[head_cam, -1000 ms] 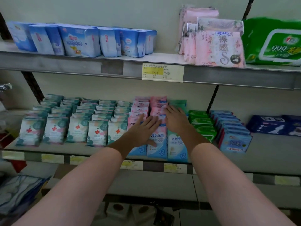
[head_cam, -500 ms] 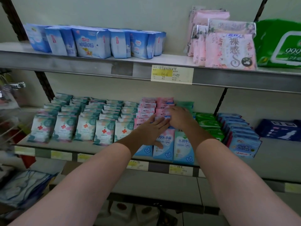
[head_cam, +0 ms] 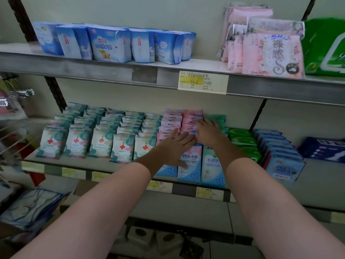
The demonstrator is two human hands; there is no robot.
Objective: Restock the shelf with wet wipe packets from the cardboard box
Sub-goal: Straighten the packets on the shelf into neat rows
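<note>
Rows of small wet wipe packets stand upright on the middle shelf (head_cam: 119, 166). My left hand (head_cam: 175, 146) lies flat with straight fingers on the tops of the pink-and-blue packets (head_cam: 190, 165), thumb hanging over the front one. My right hand (head_cam: 210, 132) rests on the tops of the pink packets (head_cam: 192, 116) and the mint-green packets (head_cam: 211, 168) just behind, fingers extended and slightly bent. Neither hand grips a packet. White-and-teal packets with red crosses (head_cam: 101, 143) fill the rows to the left. The cardboard box is out of view.
Green packets (head_cam: 242, 141) and blue packets (head_cam: 280, 157) stand right of my hands, a dark blue pack (head_cam: 323, 149) farther right. The upper shelf (head_cam: 112, 71) holds blue packs (head_cam: 112, 43), pink packs (head_cam: 268, 49) and a green wipes pack (head_cam: 324, 47). A wire rack (head_cam: 13, 128) juts out at left.
Both hands stay on the packet tops and have drawn closer together. The view has shifted slightly left and nearer the shelf.
</note>
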